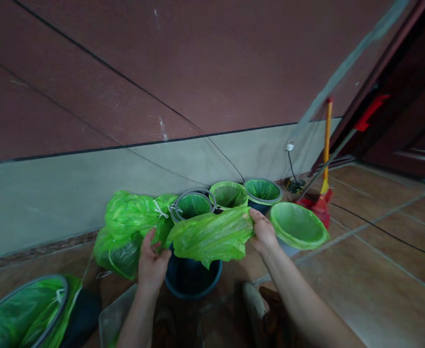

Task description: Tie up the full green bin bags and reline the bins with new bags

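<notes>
Both hands, left (152, 263) and right (262, 233), pinching a green bag (210, 235) above the bin (192, 276). Best stretched evenly, mouth centred over rim.

Two hands in view: left hand (150, 263), right hand (263, 232), one loose green bag (210, 237) stretched between them.
Bins lined with green bags: five — (192, 205), (228, 194), (262, 191), (297, 224), (20, 309).
Tied full green bags (125, 232): two, possibly more, bunched together.
One broom (326, 159).
</notes>
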### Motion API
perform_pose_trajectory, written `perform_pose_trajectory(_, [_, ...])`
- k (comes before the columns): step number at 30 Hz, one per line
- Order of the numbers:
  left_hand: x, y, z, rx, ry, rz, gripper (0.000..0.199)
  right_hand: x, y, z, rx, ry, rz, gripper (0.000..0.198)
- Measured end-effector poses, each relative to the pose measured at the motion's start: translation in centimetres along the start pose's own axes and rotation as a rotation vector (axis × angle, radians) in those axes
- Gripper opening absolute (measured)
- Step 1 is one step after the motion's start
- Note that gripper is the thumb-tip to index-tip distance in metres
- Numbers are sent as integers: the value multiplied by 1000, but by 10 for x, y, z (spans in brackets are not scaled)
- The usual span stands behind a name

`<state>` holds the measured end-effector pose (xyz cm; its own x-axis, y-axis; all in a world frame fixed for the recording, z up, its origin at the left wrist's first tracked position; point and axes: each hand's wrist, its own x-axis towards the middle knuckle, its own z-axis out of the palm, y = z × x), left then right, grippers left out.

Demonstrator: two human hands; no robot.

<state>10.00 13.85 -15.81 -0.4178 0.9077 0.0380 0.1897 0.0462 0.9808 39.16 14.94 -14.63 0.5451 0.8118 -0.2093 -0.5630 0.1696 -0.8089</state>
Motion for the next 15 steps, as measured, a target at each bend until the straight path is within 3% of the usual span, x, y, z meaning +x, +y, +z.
perform_pose_trajectory(2, [-8,2,9,174,-207,17,87,-7,1,3,47,-67,86,24])
perform_pose_trajectory(5, [-17,4,23,431,-398,-16,82,-16,-3,8,76,-198,186,28])
perform_pose_trajectory(10, [-21,-1,38,715,-466,65,75,-25,-19,12,85,-391,311,31])
perform_pose_trajectory(13, [-19,-5,41,855,-472,75,73,-25,-27,10,100,-404,338,40])
perform_pose_trajectory(15, [-14,-5,40,954,-466,76,58,-23,-31,8,106,-407,334,45])
